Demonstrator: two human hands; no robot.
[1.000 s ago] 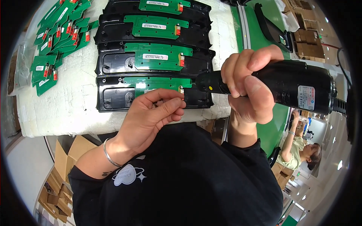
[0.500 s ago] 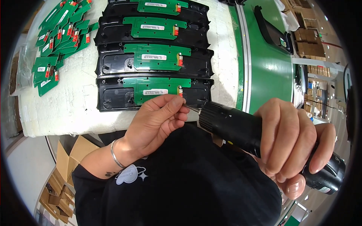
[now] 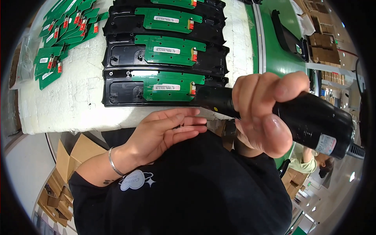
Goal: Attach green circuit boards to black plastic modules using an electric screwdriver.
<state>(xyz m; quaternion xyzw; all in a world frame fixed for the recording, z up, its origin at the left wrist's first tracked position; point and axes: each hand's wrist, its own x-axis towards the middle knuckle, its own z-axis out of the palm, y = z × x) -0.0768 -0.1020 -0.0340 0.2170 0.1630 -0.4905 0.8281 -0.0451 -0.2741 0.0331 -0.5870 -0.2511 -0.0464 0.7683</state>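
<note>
My right hand is wrapped round a black electric screwdriver, its cord end pointing right. The front of the tool reaches over the right part of the nearest black plastic housing, close beside the red connector of its green circuit board; the bit's tip is not visible. Just below that housing's front edge, my left hand has its fingers stretched and apart, palm turned partly up. Tiny dark specks show between its fingers, too small to name.
Several more black housings with green boards lie in a row behind the nearest one. Loose green boards are heaped at the left on the white foam top. An open cardboard box stands below left. Another person's sleeve shows at right.
The screwdriver has swung from beside my left fingertips onto the nearest board's right end. My left fingers have come out of a pinch and spread. The view has shifted slightly.
</note>
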